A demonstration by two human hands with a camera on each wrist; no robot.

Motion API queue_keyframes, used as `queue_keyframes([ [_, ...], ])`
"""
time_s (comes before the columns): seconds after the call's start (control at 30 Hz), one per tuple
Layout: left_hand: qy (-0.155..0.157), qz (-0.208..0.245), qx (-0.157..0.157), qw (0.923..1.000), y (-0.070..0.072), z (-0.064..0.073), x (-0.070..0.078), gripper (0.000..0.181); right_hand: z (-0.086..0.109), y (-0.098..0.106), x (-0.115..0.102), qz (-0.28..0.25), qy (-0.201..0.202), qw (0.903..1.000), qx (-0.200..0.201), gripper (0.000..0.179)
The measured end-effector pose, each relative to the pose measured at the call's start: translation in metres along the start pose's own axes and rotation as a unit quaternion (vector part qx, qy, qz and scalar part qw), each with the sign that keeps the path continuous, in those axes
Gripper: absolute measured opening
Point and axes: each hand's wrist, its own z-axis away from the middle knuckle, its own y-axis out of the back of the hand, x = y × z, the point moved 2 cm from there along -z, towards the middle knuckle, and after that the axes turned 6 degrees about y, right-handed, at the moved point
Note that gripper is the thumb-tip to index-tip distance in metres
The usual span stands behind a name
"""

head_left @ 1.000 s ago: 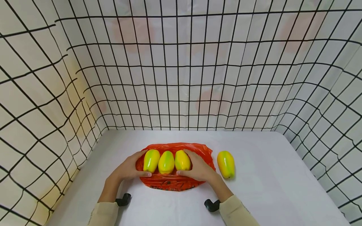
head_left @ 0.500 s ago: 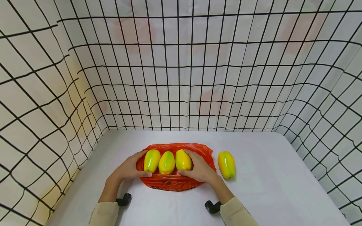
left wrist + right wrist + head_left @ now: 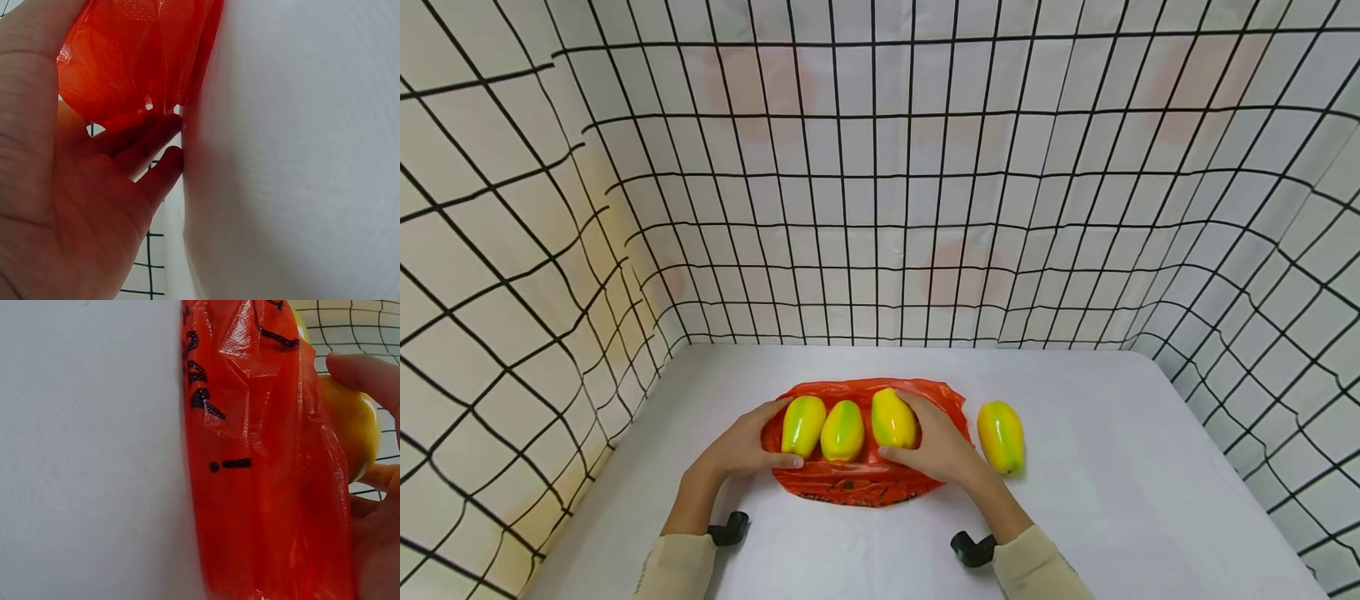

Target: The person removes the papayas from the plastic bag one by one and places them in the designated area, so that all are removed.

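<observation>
A red plastic bag (image 3: 850,485) lies spread on the table. Three yellow-green papayas rest on or above it: a left one (image 3: 802,427), a middle one (image 3: 842,432) and a right one (image 3: 893,419). My left hand (image 3: 741,444) curves round the bag's left end, thumb in front by the left papaya; in the left wrist view its fingers (image 3: 164,172) reach under the red film to the tabletop. My right hand (image 3: 942,440) grips the right papaya between thumb and fingers. In the right wrist view, that papaya (image 3: 353,425) shows above the bag's edge.
A separate papaya (image 3: 1000,437) lies on the white table (image 3: 1120,483), just right of the bag and close to my right forearm. Black wire mesh (image 3: 895,250) over white sheeting walls in the back and both sides.
My right hand has shifted slightly right and away from me with the right papaya, widening the gap to the middle one. The left hand stays in place.
</observation>
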Motion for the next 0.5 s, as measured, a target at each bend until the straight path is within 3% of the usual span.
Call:
queue_keyframes([
  [0.3,0.006,0.003,-0.002,1.0000,-0.001,0.000,-0.001,0.097,0.004,0.007,0.003,-0.009,-0.011,0.9998,0.017,0.093],
  [0.5,-0.008,0.004,0.001,1.0000,0.000,-0.001,0.000,0.094,0.008,0.014,0.002,-0.015,-0.011,0.9994,0.030,0.093],
])
